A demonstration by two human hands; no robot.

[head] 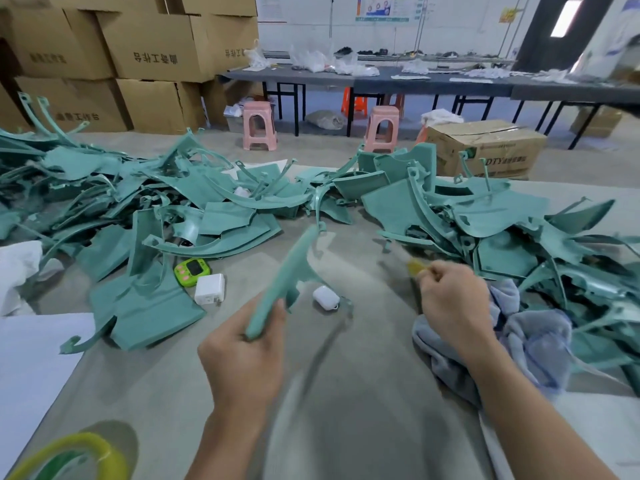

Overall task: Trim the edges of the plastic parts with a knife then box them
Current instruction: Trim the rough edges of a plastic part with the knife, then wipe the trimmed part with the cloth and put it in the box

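A: What may go wrong?
B: The left hand (242,348) grips only the lower end of the green plastic part (294,265), which stands up above it, so it could twist under the blade. To its right, the right hand (450,303) pinches a blurred yellow knife (417,268); a slip may cut fingers.
A: The poses?
B: Both hands curled, held apart above the worktop (166,393).

The left hand (242,355) and right hand (453,306) are bare, forearms uncovered too.
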